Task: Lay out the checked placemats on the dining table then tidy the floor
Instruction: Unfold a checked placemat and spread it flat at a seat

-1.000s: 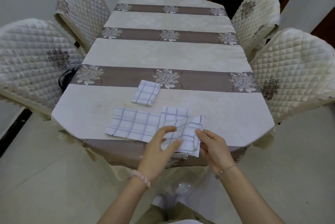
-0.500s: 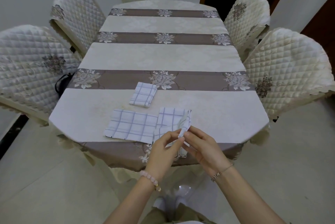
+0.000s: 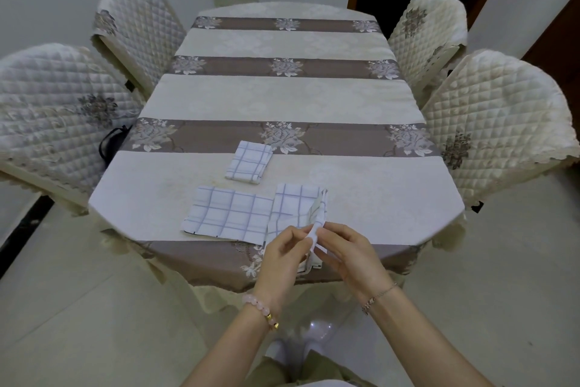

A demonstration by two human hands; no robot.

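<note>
View from my head, looking down over the near end of the surface [image 3: 361, 198], which is covered by a cream cloth crossed by brown floral bands.

My left hand [image 3: 281, 256] and right hand [image 3: 351, 253] meet just over the near edge. Both are closed in a pinch on the same folded corner of the third placemat [image 3: 295, 206]: left thumb and fingertips from the left, right thumb and forefinger from the right, the white fold standing up between them. The rest of this placemat lies partly flat on the cream strip, its right side doubled over and raised, its lower end hanging past the edge below my hands.

The flat placemat [image 3: 229, 214] lies opened out just to the left, its right edge touching or slightly under the one I hold; I cannot tell which. The folded placemat [image 3: 249, 161] sits farther in, apart from the other two, its far edge overlapping the nearest brown band.

A bead bracelet [image 3: 260, 308] is on my left wrist, a thin chain [image 3: 378, 295] on my right.

Four quilted chairs flank the surface: near left chair [image 3: 53, 117], far left chair [image 3: 138, 35], near right chair [image 3: 499, 123], far right chair [image 3: 430, 32]. The pale tiled floor [image 3: 78, 324] surrounds everything.
</note>
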